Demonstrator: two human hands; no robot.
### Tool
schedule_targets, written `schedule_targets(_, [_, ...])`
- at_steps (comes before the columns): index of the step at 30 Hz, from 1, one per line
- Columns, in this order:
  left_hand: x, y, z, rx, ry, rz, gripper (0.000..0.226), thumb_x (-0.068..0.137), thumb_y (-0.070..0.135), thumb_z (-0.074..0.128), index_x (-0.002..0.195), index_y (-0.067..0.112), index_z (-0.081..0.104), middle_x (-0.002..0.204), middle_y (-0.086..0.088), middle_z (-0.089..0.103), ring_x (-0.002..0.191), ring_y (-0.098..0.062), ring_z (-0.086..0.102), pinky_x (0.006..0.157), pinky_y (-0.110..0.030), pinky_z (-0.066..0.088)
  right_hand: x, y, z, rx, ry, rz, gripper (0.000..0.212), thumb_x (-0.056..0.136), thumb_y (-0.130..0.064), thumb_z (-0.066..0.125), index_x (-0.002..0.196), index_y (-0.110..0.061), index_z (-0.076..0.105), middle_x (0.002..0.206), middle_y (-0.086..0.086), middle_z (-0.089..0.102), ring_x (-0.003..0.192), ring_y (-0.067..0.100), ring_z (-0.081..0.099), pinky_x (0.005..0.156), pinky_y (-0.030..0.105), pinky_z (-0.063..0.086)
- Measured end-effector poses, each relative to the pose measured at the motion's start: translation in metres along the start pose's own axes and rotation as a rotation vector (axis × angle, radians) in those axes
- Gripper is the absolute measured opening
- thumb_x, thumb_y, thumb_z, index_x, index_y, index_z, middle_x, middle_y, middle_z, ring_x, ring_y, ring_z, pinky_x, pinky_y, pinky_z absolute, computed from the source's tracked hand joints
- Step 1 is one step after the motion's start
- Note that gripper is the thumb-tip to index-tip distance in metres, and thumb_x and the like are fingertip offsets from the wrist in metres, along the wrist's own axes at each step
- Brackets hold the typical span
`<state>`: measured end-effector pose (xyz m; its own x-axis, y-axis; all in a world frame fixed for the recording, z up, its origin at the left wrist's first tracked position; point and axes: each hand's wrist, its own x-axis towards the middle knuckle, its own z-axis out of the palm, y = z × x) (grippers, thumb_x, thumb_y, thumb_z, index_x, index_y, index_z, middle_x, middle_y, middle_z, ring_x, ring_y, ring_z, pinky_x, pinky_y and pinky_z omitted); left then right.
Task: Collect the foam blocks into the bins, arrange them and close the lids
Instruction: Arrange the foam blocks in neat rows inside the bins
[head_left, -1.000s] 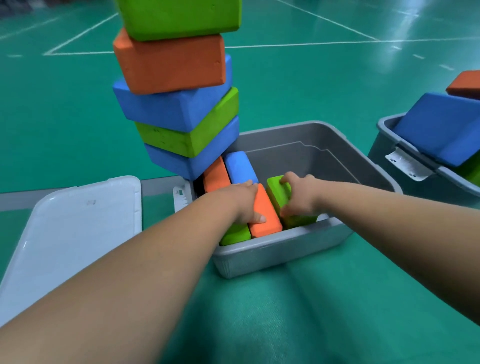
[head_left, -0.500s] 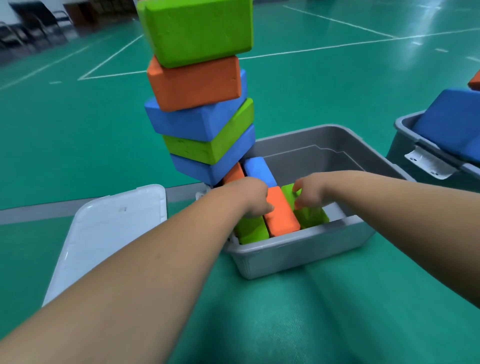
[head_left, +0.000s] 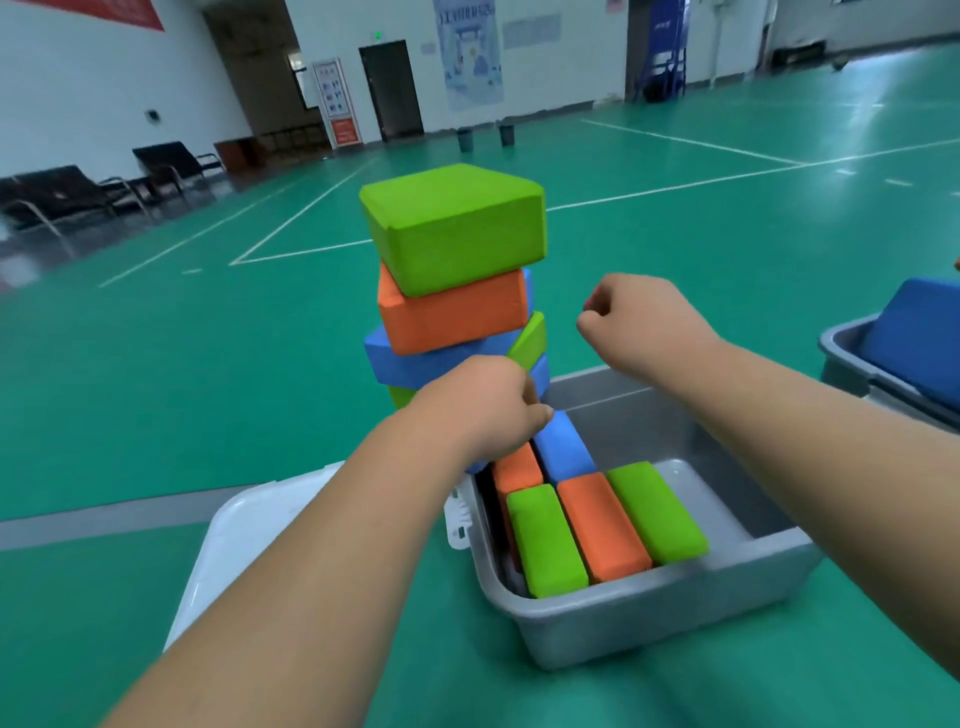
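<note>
You're in a sports hall with a glossy green floor (head_left: 156, 389) marked by white lines, and black chairs (head_left: 67, 192) along the far left wall. Near you, right of centre, sits a grey plastic bin (head_left: 649, 623) with rounded corners and smooth walls. Inside it, against the near wall, three foam bricks lie side by side, touching: a green block (head_left: 545, 540), an orange block (head_left: 602, 525) and a second green block (head_left: 657, 512). All three are matte, slightly grainy, with softened edges. Behind them a blue block (head_left: 563, 447) and a second orange block (head_left: 517, 467) point toward the bin's far left corner. At that corner rises a crooked stack of foam blocks (head_left: 452, 228), green on top, then orange, blue, green and blue, each skewed over the one beneath.

Your left hand (head_left: 483, 405) is up in front of the stack's lower blocks with its fingers curled. It isn't clear whether it grips one of them. Your right hand (head_left: 639, 322) is in the air above the bin, just right of the stack and apart from it, curled into a fist with nothing in it. The packed blocks lie below both hands and nearer to you.

A smooth white lid (head_left: 249, 545) lies flat on the floor left of the bin, under your left forearm. At the right edge a second grey bin (head_left: 847, 358) holds a tilted blue foam block (head_left: 914, 343).
</note>
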<state>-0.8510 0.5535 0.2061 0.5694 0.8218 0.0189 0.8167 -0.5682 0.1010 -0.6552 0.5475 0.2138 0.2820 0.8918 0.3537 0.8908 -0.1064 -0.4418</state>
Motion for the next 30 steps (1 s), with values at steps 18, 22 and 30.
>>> schedule_targets(18, [-0.025,-0.021,-0.087,0.160,0.789,-0.148,0.086,0.070,0.053,0.082,0.142,0.025,0.045,0.144,-0.001,0.041,0.129,-0.031,0.040,0.104,-0.049,0.042,-0.009,-0.072,-0.029,0.260,0.096,-0.243,0.083,0.089,-0.024,0.060,0.159,-0.045,0.019,0.108,0.008,0.047,0.101,0.033,0.058,0.088,0.037,0.047])
schedule_targets(22, [-0.020,-0.030,-0.071,0.083,0.700,-0.184,0.092,0.075,0.030,0.082,0.153,0.024,0.034,0.155,0.000,0.030,0.128,-0.035,0.043,0.103,-0.051,0.045,-0.011,-0.075,-0.027,0.274,0.075,-0.211,0.079,0.091,-0.027,0.058,0.158,-0.044,0.021,0.115,0.009,0.048,0.101,0.030,0.057,0.091,0.038,0.048])
schedule_targets(30, [-0.012,-0.026,-0.065,-0.105,0.896,0.008,0.074,0.070,-0.006,0.069,0.139,0.013,0.051,0.141,-0.005,0.045,0.119,-0.032,0.048,0.108,-0.032,0.033,-0.018,-0.074,-0.032,0.509,0.190,-0.156,0.059,0.087,-0.033,0.060,0.142,-0.045,0.042,0.114,0.001,0.043,0.075,0.016,0.061,0.086,0.034,0.049])
